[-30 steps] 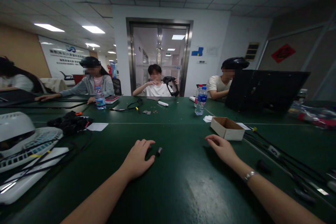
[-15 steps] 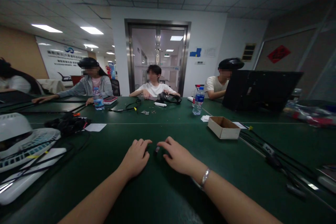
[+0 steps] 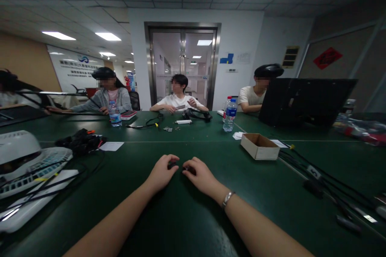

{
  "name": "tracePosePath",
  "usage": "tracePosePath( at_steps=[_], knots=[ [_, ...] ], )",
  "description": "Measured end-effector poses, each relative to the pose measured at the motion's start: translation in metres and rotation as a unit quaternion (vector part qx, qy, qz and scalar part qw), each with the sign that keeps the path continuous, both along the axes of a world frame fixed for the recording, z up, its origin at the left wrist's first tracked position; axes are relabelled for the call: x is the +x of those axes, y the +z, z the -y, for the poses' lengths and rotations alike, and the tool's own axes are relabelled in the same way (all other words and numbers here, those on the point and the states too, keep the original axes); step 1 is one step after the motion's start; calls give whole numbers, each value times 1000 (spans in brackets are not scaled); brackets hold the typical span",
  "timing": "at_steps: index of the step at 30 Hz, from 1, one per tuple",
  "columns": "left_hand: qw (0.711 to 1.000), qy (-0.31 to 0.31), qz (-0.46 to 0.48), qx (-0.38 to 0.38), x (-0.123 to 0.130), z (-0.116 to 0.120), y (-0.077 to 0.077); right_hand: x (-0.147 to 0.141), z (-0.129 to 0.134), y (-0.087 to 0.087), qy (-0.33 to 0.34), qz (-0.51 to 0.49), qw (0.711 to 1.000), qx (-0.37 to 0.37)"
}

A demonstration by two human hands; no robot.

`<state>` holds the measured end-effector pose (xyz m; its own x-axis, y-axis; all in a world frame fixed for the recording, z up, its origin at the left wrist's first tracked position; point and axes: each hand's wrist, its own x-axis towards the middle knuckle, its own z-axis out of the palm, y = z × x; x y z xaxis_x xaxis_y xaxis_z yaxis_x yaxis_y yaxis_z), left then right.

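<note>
My left hand (image 3: 162, 173) is just above the green table, its thumb and fingers curled around a small dark piece (image 3: 172, 165). Close by on the right, my right hand (image 3: 201, 173) pinches another small dark thing (image 3: 185, 168) between thumb and fingertips. A narrow gap separates the two hands. Both pieces are too small and too dark to name, and the fingers partly hide them. A silvery bracelet (image 3: 228, 198) circles my right wrist.
An open cardboard box (image 3: 259, 153) stands ahead to the right, near black cables (image 3: 324, 182). Water bottles (image 3: 230, 117) stand farther back. A white helmet-like thing (image 3: 18, 150) and a white bar (image 3: 45, 202) lie at left. Several people sit around the table; a black monitor (image 3: 304, 102) stands right.
My fingers have closed: the right hand now pinches a small dark thing, and a dark piece shows in my left hand. At far left, a co-worker's thin dark panel has been lifted.
</note>
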<state>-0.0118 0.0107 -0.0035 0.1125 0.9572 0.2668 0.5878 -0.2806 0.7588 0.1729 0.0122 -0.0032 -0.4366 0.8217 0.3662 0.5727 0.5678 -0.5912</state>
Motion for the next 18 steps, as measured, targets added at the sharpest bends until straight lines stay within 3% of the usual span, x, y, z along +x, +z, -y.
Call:
tracePosePath(
  at_steps=[3,8,14,18],
  knots=[
    [998,-4,65,1,10,-8,-4,1,-6,-3,-18,-120,991,-62],
    [992,-50,113,22,22,-7,-19,1,-11,-5,-16,-272,949,-159],
    [988,-79,126,29,24,-1,-20,-1,-7,-3,10,-317,933,-170],
    [988,-75,128,39,23,-1,-19,-1,-3,-1,-17,-333,934,-129]
  ],
)
